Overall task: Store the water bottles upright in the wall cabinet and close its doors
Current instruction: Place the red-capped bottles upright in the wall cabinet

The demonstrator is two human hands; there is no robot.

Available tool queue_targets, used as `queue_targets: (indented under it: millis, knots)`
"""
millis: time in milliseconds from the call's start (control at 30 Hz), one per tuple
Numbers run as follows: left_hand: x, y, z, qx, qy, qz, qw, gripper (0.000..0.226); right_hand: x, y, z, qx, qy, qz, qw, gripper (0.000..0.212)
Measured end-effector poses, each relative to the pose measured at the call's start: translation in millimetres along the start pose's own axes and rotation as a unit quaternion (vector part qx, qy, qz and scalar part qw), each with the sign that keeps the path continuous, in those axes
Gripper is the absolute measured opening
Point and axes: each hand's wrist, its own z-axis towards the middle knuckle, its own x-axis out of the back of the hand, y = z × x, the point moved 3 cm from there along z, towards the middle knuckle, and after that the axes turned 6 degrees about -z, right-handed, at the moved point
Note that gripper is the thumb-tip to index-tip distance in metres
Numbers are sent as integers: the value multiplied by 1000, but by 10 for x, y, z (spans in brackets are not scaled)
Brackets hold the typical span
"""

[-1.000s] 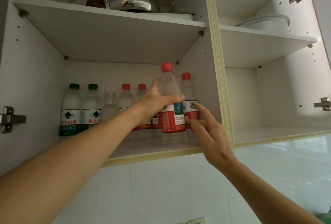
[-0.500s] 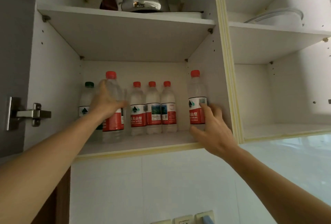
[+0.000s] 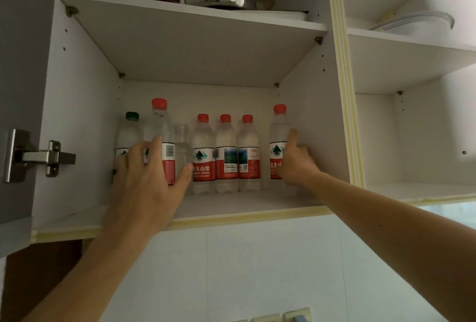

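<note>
Left hand (image 3: pixel 144 182) wraps the front-left bottle (image 3: pixel 161 141), right hand (image 3: pixel 296 162) holds the right bottle (image 3: pixel 279 141); seat both upright, then release.

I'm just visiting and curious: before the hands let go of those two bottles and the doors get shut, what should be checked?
1. Bottle under the left hand standing upright: ok; the left red-capped bottle looks straight.
2. Bottle held by the right hand upright: ok; the right red-capped bottle stands near the side wall.
3. Three middle bottles upright in a row: ok.
4. Green-capped bottle upright: ok, though its base is hidden.
5. Bottles set back from the shelf edge: ok.
6. Door swing free of the arms: not ok; both arms reach inside the cabinet.
</note>
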Motion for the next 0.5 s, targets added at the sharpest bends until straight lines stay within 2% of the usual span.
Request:
queue_targets:
  millis: [267,400,433,467,500]
  knots:
    - [-30,-13,0,15,-6,20,1000,102,-111,-43,282,-38,-39,34,998,115]
    - [-34,-18,-1,20,-9,21,1000,103,-109,-23,420,-88,-51,168,981,93]
    - [-33,-24,0,21,-10,21,1000,102,-138,-34,448,-123,-65,248,959,80]
    - [-36,-28,2,21,-11,22,999,101,-178,-56,473,-173,-88,363,911,66]
    - [-42,-32,3,20,-12,24,999,99,-237,-68,505,-223,-107,463,852,63]
